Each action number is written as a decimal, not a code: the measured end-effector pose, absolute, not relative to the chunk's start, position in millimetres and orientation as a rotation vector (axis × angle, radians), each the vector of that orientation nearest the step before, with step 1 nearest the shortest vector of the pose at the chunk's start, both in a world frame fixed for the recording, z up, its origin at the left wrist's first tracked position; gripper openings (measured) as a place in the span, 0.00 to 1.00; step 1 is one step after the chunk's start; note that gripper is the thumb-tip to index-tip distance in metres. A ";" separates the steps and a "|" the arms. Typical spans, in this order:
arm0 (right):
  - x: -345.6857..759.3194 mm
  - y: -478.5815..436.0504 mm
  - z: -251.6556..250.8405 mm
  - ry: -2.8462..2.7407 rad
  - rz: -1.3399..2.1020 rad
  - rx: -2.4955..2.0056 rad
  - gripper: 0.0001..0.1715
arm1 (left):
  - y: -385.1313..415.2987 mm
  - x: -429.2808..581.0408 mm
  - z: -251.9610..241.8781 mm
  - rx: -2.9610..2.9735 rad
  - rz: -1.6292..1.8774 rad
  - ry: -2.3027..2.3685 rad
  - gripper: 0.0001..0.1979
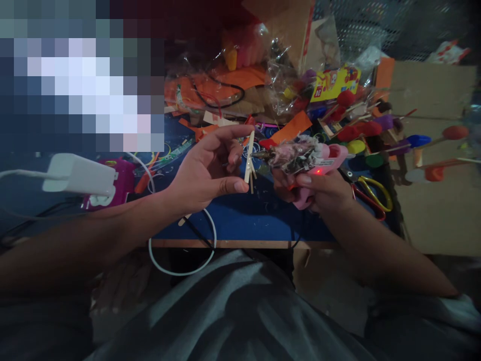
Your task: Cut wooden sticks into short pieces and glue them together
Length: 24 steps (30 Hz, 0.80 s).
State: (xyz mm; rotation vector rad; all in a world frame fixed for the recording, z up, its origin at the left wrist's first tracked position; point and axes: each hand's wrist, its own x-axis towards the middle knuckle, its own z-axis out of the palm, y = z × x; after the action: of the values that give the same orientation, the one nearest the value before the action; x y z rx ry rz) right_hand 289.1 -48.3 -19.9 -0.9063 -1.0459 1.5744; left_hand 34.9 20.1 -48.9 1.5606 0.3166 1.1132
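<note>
In my left hand [210, 170] a pale wooden craft stick [248, 160] is pinched upright by its two ends, between forefinger and thumb. Thinner slivers of wood branch off its lower half. My right hand [319, 188] grips a pink hot glue gun [332, 155] whose red light is lit. Clumps of dried glue and fluff cover its front. The gun's nozzle points left and is at or very near the middle of the stick; whether they touch I cannot tell.
Red-and-yellow-handled scissors [372, 195] lie right of my right hand. A white charger [78, 175] sits in a purple socket block [122, 185] at left, its white cable [182, 274] looping over the table edge. Orange paper [293, 126], plastic bags and several coloured pieces on sticks crowd the back and right.
</note>
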 end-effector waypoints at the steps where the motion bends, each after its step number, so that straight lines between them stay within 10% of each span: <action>1: 289.3 -48.3 -20.1 -1.047 1.571 -0.917 0.30 | 19.6 34.9 -48.8 1.555 1.109 0.321 0.42; 24: 291.8 -49.6 -16.6 -1.098 1.452 -0.974 0.25 | 14.4 32.3 -52.0 1.563 1.106 0.395 0.44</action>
State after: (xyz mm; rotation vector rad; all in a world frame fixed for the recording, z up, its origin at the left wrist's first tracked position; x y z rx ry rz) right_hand 291.8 -49.6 -16.6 -0.9739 -1.0983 1.4517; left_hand 32.3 14.4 -52.0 1.5627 0.3950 1.1058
